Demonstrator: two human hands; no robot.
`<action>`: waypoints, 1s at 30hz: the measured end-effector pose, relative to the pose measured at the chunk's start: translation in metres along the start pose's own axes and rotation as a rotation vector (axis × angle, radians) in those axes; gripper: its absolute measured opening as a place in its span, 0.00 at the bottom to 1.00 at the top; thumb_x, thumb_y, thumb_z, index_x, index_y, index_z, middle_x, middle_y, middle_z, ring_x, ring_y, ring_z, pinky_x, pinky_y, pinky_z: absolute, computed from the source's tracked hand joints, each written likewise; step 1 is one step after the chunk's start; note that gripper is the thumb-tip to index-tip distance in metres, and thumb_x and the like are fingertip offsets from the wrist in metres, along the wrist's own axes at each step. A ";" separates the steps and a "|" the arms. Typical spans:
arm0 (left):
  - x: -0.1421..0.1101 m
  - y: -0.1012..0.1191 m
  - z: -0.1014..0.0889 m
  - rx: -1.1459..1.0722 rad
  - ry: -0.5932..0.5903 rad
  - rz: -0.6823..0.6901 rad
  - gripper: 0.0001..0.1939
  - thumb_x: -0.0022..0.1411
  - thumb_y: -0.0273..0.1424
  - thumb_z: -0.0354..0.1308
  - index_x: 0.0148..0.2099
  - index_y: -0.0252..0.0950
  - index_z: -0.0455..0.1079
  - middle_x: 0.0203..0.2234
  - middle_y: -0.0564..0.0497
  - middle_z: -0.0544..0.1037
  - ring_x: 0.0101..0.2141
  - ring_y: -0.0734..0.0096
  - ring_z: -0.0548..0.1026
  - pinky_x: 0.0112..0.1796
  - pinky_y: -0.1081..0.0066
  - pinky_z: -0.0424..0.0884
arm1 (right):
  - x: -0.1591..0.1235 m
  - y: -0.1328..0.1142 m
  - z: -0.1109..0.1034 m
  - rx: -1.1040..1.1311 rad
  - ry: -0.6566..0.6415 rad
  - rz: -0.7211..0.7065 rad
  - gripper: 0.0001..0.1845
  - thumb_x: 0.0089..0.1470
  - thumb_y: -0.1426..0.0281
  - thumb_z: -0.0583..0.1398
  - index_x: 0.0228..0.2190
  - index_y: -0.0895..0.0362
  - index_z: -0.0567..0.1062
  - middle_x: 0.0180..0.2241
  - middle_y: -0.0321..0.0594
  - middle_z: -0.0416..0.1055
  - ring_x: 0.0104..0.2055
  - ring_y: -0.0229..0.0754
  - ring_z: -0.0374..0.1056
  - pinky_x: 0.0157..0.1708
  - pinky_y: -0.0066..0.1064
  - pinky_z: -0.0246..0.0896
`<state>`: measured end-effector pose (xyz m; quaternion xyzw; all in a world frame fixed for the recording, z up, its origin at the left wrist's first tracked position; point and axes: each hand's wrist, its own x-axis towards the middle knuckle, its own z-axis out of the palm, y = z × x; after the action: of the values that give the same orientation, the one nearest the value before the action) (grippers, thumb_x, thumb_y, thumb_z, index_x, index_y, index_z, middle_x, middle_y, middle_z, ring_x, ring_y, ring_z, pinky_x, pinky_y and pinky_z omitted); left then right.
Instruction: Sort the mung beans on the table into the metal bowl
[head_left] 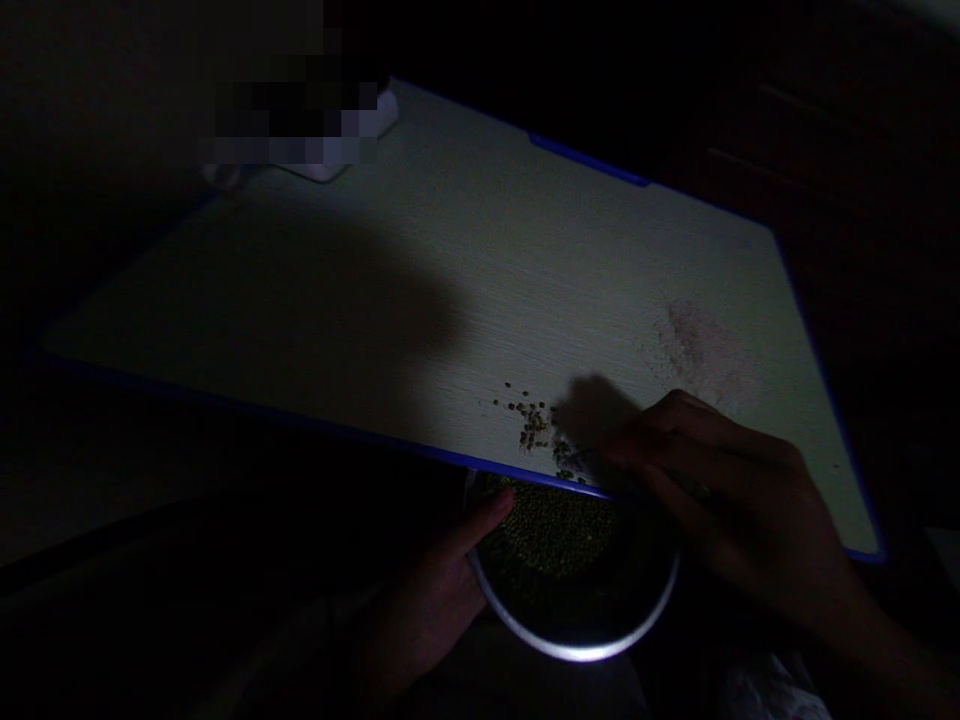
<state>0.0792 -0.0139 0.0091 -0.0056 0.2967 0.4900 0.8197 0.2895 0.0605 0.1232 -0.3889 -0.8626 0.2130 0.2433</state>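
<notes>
The scene is very dark. My left hand (431,600) grips the left rim of a round metal bowl (577,648), thumb over its edge, and holds it just under the near edge of the pale table (465,270). The bowl holds a heap of small green beans (555,535). A few more beans (534,420) lie scattered on the table by the edge. My right hand (727,490) rests on the table's near edge above the bowl, fingers bent and pointing left toward the loose beans; whether it holds any is hidden.
The table has a blue border (585,158). A faint pinkish smear or powder patch (705,345) lies at its right side. A white object (330,150) stands at the far left corner. The surroundings are black.
</notes>
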 end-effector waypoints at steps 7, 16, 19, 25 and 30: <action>0.000 -0.002 -0.001 0.042 -0.001 0.021 0.10 0.63 0.37 0.71 0.46 0.45 0.83 0.51 0.50 0.87 0.65 0.48 0.72 0.67 0.53 0.62 | 0.012 0.007 0.003 0.101 -0.046 -0.059 0.10 0.67 0.77 0.59 0.42 0.61 0.82 0.35 0.42 0.78 0.37 0.36 0.71 0.34 0.27 0.68; -0.003 0.001 0.004 0.059 -0.005 0.002 0.11 0.63 0.38 0.69 0.48 0.46 0.83 0.52 0.49 0.86 0.67 0.46 0.70 0.68 0.50 0.61 | 0.000 -0.001 0.002 0.107 -0.028 -0.010 0.11 0.66 0.79 0.59 0.42 0.59 0.82 0.35 0.40 0.77 0.36 0.35 0.72 0.31 0.25 0.68; -0.002 0.002 -0.001 0.073 0.015 0.047 0.09 0.60 0.36 0.73 0.44 0.47 0.84 0.53 0.52 0.86 0.68 0.48 0.67 0.68 0.52 0.60 | -0.012 -0.002 0.000 0.090 -0.021 0.018 0.11 0.65 0.78 0.60 0.43 0.57 0.81 0.35 0.40 0.77 0.36 0.37 0.73 0.30 0.26 0.69; 0.000 0.004 -0.002 -0.016 -0.024 -0.025 0.09 0.63 0.35 0.70 0.47 0.45 0.85 0.52 0.50 0.87 0.68 0.47 0.67 0.69 0.48 0.56 | -0.021 -0.002 -0.005 -0.045 0.060 0.150 0.10 0.65 0.75 0.61 0.41 0.52 0.82 0.36 0.40 0.79 0.37 0.40 0.77 0.32 0.28 0.72; -0.002 0.004 -0.004 0.014 -0.001 -0.024 0.05 0.63 0.37 0.70 0.42 0.47 0.86 0.52 0.54 0.87 0.68 0.50 0.67 0.70 0.53 0.55 | -0.018 0.005 -0.003 -0.113 0.087 0.171 0.10 0.65 0.75 0.61 0.41 0.53 0.82 0.37 0.40 0.81 0.36 0.41 0.78 0.32 0.30 0.72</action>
<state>0.0734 -0.0148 0.0084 -0.0030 0.2995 0.4782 0.8256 0.3047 0.0498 0.1181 -0.4831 -0.8256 0.1670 0.2390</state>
